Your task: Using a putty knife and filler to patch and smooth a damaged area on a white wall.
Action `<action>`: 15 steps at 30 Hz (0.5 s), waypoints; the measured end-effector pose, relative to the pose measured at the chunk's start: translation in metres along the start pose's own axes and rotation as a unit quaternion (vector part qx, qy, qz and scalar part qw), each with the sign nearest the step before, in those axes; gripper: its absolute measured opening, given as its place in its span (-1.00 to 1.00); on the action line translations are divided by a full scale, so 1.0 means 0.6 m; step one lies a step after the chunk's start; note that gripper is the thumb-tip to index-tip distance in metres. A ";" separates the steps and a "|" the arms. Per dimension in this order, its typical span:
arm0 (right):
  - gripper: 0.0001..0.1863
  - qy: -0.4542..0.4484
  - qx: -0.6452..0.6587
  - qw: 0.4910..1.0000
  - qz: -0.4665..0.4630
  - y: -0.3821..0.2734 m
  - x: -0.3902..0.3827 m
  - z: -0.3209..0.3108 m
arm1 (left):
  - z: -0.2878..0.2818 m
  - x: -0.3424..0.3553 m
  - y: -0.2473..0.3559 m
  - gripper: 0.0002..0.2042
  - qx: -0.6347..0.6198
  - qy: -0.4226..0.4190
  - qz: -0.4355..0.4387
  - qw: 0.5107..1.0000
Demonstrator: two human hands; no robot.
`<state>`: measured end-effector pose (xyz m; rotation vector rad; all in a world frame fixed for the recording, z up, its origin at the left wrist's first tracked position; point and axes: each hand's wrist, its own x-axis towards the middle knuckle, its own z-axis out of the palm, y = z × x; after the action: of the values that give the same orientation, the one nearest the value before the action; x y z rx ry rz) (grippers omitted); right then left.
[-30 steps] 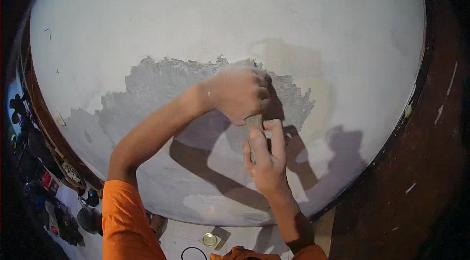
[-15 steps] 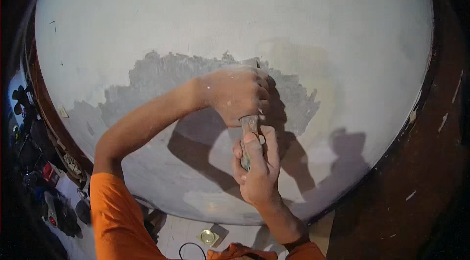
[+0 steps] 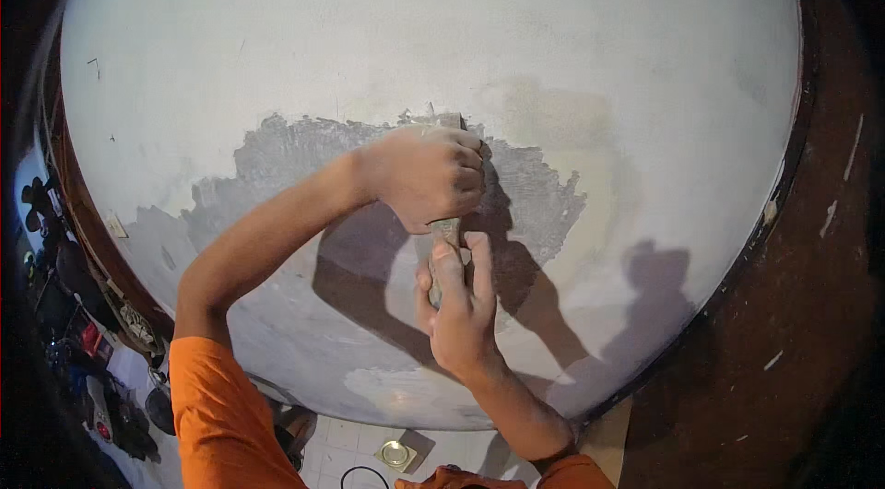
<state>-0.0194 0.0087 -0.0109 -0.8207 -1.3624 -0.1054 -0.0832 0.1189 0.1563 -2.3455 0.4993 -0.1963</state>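
I see a white wall [image 3: 553, 10] with an irregular grey patch [image 3: 281, 148] where the paint layer is gone, its edge ragged. My left hand [image 3: 429, 176] is closed over the upper part of a worn, dusty scraper [image 3: 445, 229], whose top end [image 3: 454, 118] shows above my knuckles against the patch's upper edge. My right hand [image 3: 461, 314] grips the scraper's handle just below my left hand, thumb lying along it. My left hand hides most of the tool's upper part, and both forearms cast shadows on the wall.
A dark brown surface [image 3: 802, 323] with pale streaks borders the wall at right. Cluttered objects, dark and red [image 3: 92, 341], lie along the left. Below, a square tin [image 3: 396, 454] sits on the tiled floor [image 3: 343, 438] near a black cable [image 3: 364, 471].
Both hands and the scraper have shifted left along the patch's upper edge, by a small amount. My grip on the tool looks the same.
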 end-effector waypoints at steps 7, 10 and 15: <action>-0.85 -0.021 0.477 0.776 0.413 -0.102 0.021 -0.043 | -0.005 -0.007 0.022 -0.73 -0.077 0.032 -0.025 0.996; -0.83 -0.019 0.503 0.769 0.395 -0.101 0.043 -0.034 | 0.003 -0.016 -0.006 -0.72 -0.119 0.068 -0.012 0.990; -0.86 -0.025 0.463 0.794 0.393 -0.068 0.010 -0.042 | 0.033 -0.009 -0.002 -0.75 -0.050 0.062 0.000 0.997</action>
<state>-0.0183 -0.0332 0.0139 -0.4627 -0.8367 1.1672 -0.0820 0.1345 0.1426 -2.4407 0.5805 -0.3260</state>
